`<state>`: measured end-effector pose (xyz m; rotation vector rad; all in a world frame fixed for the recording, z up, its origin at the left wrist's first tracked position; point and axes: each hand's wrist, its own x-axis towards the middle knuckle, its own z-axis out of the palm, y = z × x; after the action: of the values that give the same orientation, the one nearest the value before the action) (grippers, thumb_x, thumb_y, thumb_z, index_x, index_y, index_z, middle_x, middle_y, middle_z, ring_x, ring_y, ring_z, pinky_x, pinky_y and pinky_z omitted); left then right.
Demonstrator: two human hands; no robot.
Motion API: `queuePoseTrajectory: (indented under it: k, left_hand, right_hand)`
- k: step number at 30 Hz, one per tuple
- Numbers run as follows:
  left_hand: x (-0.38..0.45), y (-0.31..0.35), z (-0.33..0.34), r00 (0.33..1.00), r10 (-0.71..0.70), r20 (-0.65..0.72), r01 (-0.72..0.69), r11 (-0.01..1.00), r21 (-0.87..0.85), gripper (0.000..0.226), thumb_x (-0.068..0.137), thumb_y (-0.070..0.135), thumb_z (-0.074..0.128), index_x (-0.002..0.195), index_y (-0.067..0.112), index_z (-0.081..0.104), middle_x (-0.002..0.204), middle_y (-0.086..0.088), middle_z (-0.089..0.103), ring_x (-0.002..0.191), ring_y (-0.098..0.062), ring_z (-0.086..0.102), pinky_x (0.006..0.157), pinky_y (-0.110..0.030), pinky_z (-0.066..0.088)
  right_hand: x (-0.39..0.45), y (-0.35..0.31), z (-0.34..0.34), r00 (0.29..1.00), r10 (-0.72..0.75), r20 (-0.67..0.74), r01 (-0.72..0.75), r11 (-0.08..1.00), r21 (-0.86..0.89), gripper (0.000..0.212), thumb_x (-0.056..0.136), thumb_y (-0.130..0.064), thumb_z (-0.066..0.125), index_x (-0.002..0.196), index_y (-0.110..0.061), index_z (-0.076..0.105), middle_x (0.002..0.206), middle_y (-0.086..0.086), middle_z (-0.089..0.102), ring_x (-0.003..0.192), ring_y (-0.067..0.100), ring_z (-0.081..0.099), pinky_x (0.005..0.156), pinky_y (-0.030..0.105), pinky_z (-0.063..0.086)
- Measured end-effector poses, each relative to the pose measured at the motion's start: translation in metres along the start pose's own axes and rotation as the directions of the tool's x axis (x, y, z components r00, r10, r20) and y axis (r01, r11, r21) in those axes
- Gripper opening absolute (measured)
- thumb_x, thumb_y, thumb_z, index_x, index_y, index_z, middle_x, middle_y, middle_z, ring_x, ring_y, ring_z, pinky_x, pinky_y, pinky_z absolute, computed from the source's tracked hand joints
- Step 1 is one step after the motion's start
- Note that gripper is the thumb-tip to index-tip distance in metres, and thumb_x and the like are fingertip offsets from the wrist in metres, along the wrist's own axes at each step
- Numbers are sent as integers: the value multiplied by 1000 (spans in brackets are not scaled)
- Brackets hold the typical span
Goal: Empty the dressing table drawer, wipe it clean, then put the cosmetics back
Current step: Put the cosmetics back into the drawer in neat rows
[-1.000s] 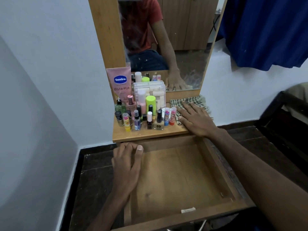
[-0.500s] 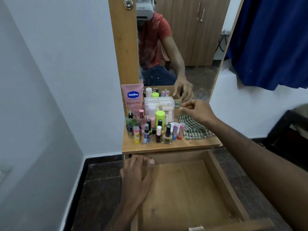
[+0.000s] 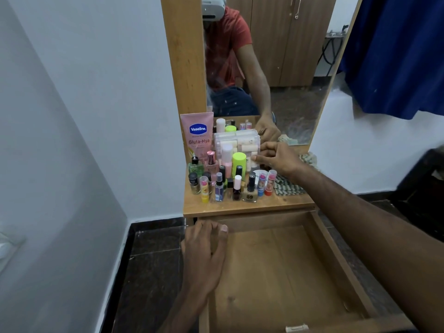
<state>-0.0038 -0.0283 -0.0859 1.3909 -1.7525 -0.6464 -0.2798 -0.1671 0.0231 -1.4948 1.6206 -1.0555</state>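
The wooden drawer (image 3: 283, 272) is pulled out below the dressing table top (image 3: 240, 207) and holds nothing except a small white piece at its front rim. My left hand (image 3: 204, 251) rests flat on the drawer's left back corner. My right hand (image 3: 278, 158) reaches over the table top, and its thumb and fingers pinch the right side of a clear plastic box (image 3: 236, 141) filled with pale tubes. In front of the box stand a green-capped bottle (image 3: 239, 164), a pink Vaseline tube (image 3: 198, 135) and several small nail-polish and lip-balm bottles (image 3: 236, 191).
A checked cloth (image 3: 288, 187) lies on the table top's right side, under my right wrist. The mirror (image 3: 276, 68) rises behind the cosmetics. White walls close in on the left, and a blue fabric (image 3: 396, 56) hangs at the upper right. Dark floor surrounds the drawer.
My right hand left the checked cloth, rose and moved left to the clear box. The camera tilted up. My left hand stayed on the drawer rim.
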Motion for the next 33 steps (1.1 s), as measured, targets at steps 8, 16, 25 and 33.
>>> queuePoseTrajectory:
  k: [8, 16, 25, 33]
  left_hand:
    - [-1, 1, -1, 1000, 4, -24, -5, 1000, -14, 26, 104, 55, 44, 91, 38, 59, 98, 23, 59, 110, 4, 47, 99, -51, 45]
    - [-5, 18, -12, 990, 106, -98, -101, 994, 47, 24, 102, 47, 47, 86, 33, 59, 85, 19, 60, 93, -8, 55, 91, -53, 48]
    - [-28, 69, -27, 923, 90, 374, 130, 842, -523, 36, 110, 46, 46, 112, 30, 78, 101, -2, 80, 85, -18, 77, 66, -26, 60]
    - [-35, 62, 3, 905, -72, 420, 155, 973, -168, 38, 102, 17, 69, 139, 22, 65, 101, 13, 76, 90, 6, 73, 67, -17, 60]
  right_hand:
    - [-21, -28, -24, 964, -152, -217, 171, 983, 70, 24, 96, -16, 75, 119, -11, 69, 109, 5, 79, 103, 17, 77, 94, 41, 63]
    - [-129, -111, -89, 892, -306, -331, 365, 921, 133, 19, 100, -27, 71, 114, -14, 72, 103, 2, 81, 97, 16, 77, 76, 30, 62]
    - [-245, 5, -29, 979, 198, 54, -205, 931, 303, 26, 94, -23, 74, 113, -6, 77, 108, 13, 81, 101, 27, 78, 88, 38, 64]
    - [-232, 56, -1, 932, 363, -4, -362, 929, -79, 26, 100, -33, 70, 116, -13, 77, 102, 1, 81, 93, 19, 77, 87, 45, 64]
